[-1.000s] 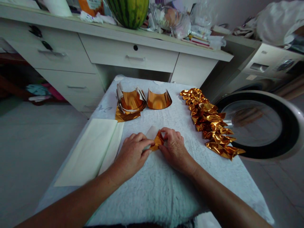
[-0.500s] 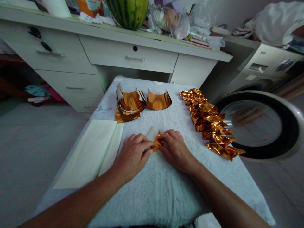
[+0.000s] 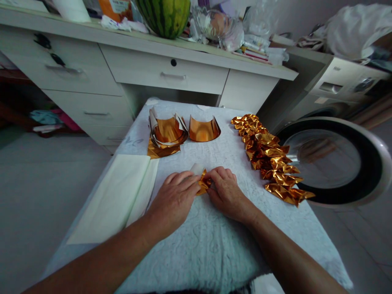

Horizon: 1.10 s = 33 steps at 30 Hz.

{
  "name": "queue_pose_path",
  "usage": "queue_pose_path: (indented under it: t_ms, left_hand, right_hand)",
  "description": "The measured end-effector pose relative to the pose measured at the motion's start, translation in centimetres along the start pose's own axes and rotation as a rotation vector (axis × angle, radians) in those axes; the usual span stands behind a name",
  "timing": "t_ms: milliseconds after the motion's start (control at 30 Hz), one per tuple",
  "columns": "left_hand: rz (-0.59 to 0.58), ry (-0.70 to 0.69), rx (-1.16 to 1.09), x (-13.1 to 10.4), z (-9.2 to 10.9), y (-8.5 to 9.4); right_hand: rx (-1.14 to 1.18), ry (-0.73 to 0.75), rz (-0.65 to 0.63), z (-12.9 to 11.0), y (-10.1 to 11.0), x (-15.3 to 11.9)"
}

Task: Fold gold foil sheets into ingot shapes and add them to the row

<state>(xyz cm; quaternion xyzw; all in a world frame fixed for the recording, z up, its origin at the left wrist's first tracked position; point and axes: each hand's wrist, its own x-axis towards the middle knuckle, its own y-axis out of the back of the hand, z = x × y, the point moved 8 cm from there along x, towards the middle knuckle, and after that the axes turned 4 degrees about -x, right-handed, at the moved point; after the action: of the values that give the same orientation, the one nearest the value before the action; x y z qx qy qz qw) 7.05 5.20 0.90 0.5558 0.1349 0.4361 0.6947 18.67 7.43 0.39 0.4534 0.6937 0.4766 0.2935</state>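
Between my two hands lies a small piece of gold foil paper (image 3: 202,185), crumpled, with a white part (image 3: 197,168) sticking out behind it. My left hand (image 3: 176,200) is closed over its left side, the thumb tucked out of sight. My right hand (image 3: 226,191) pinches the right side with thumb and fingers. Behind them a stack of curled gold foil sheets (image 3: 168,130) stands at the left, beside a single curled gold sheet (image 3: 204,130). A row of folded gold foil pieces (image 3: 269,157) runs down the right side.
A cloth (image 3: 211,261) covers the table. Pale folded paper sheets (image 3: 107,200) lie on its left. Beyond the far edge is a white drawer cabinet (image 3: 137,73) with a watermelon (image 3: 165,16) on top. An open washing machine door (image 3: 333,159) stands close on the right.
My left fingers have straightened somewhat and come down over the foil, hiding the thumb and more of the white part. My right hand has hardly moved.
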Motion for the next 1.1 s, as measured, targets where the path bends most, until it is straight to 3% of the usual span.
queue_pose_path:
  t_ms: [267, 433, 600, 867, 1100]
  left_hand:
    - [-0.071, -0.027, 0.038, -0.1, -0.3, -1.1]
    - [-0.062, -0.031, 0.044, -0.1, -0.2, -1.2]
    - [-0.038, -0.016, -0.016, -0.1, -0.2, -1.0]
    - [-0.004, 0.039, -0.077, 0.7, -0.3, -0.1]
    - [0.014, 0.07, -0.131, 0.7, -0.3, 0.4]
  right_hand:
    - [0.142, 0.019, 0.077, 0.4, 0.9, 0.3]
    - [0.115, -0.123, 0.196, 1.6, 1.4, 0.9]
    - [-0.033, -0.207, 0.183, 1.8, 0.7, 1.5]
    - [-0.066, -0.189, 0.156, 1.1, 0.2, 1.9]
    - [0.098, -0.14, 0.184, 1.1, 0.8, 2.0]
